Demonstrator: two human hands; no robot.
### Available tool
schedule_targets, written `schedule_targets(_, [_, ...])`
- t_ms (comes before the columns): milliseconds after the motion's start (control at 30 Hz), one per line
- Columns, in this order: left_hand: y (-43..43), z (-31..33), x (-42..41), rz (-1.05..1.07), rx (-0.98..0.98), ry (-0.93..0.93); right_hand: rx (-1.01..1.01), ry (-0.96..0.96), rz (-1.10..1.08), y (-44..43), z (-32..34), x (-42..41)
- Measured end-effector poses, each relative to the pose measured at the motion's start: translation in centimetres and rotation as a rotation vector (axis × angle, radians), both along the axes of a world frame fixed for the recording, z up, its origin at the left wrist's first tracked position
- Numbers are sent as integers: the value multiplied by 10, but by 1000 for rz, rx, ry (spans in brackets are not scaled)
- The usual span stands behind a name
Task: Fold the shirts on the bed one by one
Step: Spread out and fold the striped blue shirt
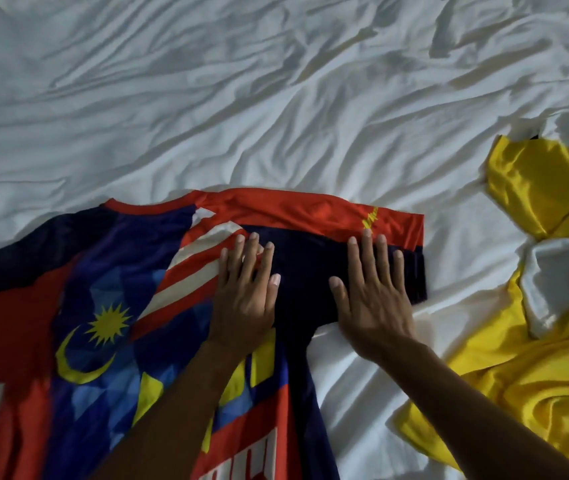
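Red-and-navy jersey (113, 306) lies flat on the bed (276, 98) at lower left, collar up-frame, its sleeve (310, 261) running rightward under my flat, unclenched hands: left hand (245, 299) by the shoulder, right hand (373, 299) nearer the cuff.

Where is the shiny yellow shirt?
In the head view, the crumpled shiny yellow shirt lies on the wrinkled white bedsheet at the right edge, right of the right hand, which presses flat on the red-and-blue flag-print jersey.
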State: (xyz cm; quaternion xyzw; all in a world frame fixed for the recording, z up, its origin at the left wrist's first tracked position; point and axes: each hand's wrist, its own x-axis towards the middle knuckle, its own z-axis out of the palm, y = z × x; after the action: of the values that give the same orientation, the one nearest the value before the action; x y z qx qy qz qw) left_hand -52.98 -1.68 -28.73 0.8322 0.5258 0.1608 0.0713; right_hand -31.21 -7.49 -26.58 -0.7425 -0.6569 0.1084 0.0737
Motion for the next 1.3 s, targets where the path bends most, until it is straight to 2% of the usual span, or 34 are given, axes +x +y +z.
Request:
schedule_targets(133, [0,9,-62,75,158,-8,51,81,81,8,11,-69])
schedule_targets(267, [8,16,-152,343,164,76,42,112,189,18,10,-155])
schedule_targets(367, [19,26,-224,658,25,126,2,123,234,26,-1,-222])
schedule_targets(433, [25,34,-266,861,-130,88,-22,124,261,32,-8,-266])
schedule_targets(500, [32,41,-299,973,-262,15,-53,124,268,39,-12,-305])
schedule_targets(667, [67,50,-352,1032,-537,-102,-62,90,232,73,-15,-383])
schedule_targets(800, [82,42,-384,891,-654,-262,-94,93,210,101,-21,-423])
schedule_targets(933, [82,41,-403,795,-577,-746,-122,61,221,122,-24,-447])
schedule_targets(1000, [84,42,-412,822,-681,-1109,-139,22,227,127,-26,-451])
schedule_targets(1067, [84,43,-418,815,-830,-1329,-153,14,227,129,-27,-451])
schedule_targets(1200, [82,52,-446,665,-1015,-1305,-171,-3,213,131,-26,-454])
schedule_targets(1300, [78,60,-471,759,-898,-1244,-180,-7,207,132,-26,-457])
